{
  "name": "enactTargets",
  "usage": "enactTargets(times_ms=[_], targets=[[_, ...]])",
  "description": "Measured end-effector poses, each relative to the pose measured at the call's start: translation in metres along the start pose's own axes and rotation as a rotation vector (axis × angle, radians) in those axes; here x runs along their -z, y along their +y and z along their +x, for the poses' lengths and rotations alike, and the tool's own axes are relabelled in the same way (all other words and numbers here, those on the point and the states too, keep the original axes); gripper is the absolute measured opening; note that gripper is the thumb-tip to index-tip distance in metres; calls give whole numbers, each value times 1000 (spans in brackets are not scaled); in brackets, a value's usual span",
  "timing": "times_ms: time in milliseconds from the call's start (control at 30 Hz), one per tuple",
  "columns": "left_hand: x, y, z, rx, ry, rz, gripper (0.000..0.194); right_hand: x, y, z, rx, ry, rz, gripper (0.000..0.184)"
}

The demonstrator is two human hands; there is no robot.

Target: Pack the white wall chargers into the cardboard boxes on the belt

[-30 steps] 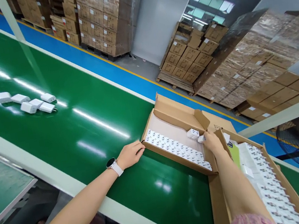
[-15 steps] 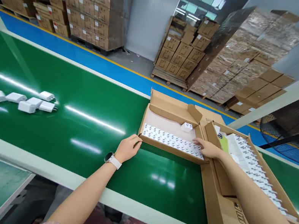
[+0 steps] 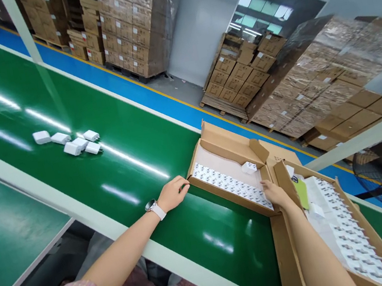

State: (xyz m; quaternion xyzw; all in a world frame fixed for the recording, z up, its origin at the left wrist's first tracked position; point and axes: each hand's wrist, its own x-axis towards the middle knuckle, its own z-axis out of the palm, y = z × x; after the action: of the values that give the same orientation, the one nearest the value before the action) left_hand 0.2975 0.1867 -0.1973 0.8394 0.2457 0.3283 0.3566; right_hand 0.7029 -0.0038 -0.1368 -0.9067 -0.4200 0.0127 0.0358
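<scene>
Green conveyor belt [image 3: 59, 107], open carton [image 3: 224, 142] of white plug chargers [image 3: 230, 186]: light, stiff, slick, so grip body sides; left hand [image 3: 173, 193] on carton edge, right hand [image 3: 276, 193] over rows, fingers together, unclamped.

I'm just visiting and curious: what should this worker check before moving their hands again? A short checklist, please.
Left hand free: ok. It is open, holding nothing, at the corner of the open cardboard box.
Right hand free: cannot tell. Nothing shows in it, but the fingers may hide something small.
Rows of white items in the box neat: ok. They lie in tight lines.
Loose white piece in place: not ok. It sits on the liner, apart from the rows.
Chargers on the green belt away from the hands: ok. They lie in a small bunch, well off to the left.
</scene>
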Motion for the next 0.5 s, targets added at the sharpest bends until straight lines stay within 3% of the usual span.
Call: enactTargets(times_ms=[100,200,233,300,400,500], targets=[[0,2,2,10,8,-22,27,0,-14,-22,-146,250,100,41],[2,0,3,25,26,-59,32,-19,-46,-68,-247,470,198,38],[3,0,3,35,32,-62,32,-29,-61,-89,-244,533,247,34],[5,-1,2,53,41,-52,31,-49,-96,-137,-53,716,466,23],[10,2,-1,42,47,-33,30,-68,-148,-205,287,645,542,23],[17,7,-4,-2,9,-15,31,-73,-188,-240,344,452,556,27]])
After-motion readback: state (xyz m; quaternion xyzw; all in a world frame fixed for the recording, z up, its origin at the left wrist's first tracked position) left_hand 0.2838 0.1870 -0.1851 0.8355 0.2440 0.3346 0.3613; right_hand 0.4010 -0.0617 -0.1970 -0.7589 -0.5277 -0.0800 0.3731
